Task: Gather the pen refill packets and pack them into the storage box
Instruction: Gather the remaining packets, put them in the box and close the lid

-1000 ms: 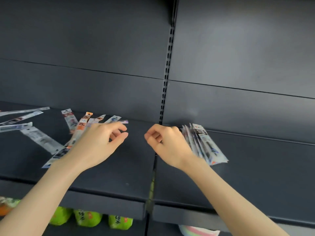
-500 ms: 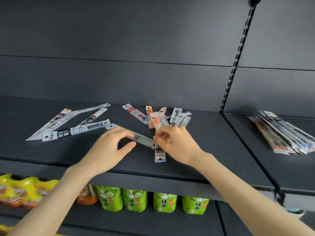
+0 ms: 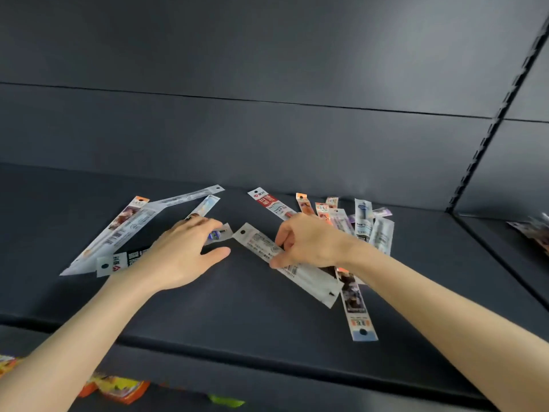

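Several long pen refill packets lie scattered on a dark shelf (image 3: 237,307). My right hand (image 3: 309,242) pinches a long white packet (image 3: 309,278) near its upper end, thumb under it. A packet with a blue end (image 3: 355,307) sticks out below my right wrist. Behind that hand, a red-labelled packet (image 3: 267,202) and a fan of packets (image 3: 364,221) rest on the shelf. My left hand (image 3: 184,251) lies flat, fingers spread, over a black-and-white packet (image 3: 118,263) and a small clear one (image 3: 218,233). Two long packets (image 3: 130,221) lie further left. No storage box is visible.
A slotted upright (image 3: 490,132) divides the shelf from the bay to the right, where a blurred stack of packets (image 3: 531,230) sits at the frame edge. Below the shelf's front lip, orange and yellow snack bags (image 3: 118,388) and a green one (image 3: 227,401) show.
My view has swung left, away from the stack on the right bay. My right hand has closed on the long white packet, and my left hand has spread flat over the packets on the left.
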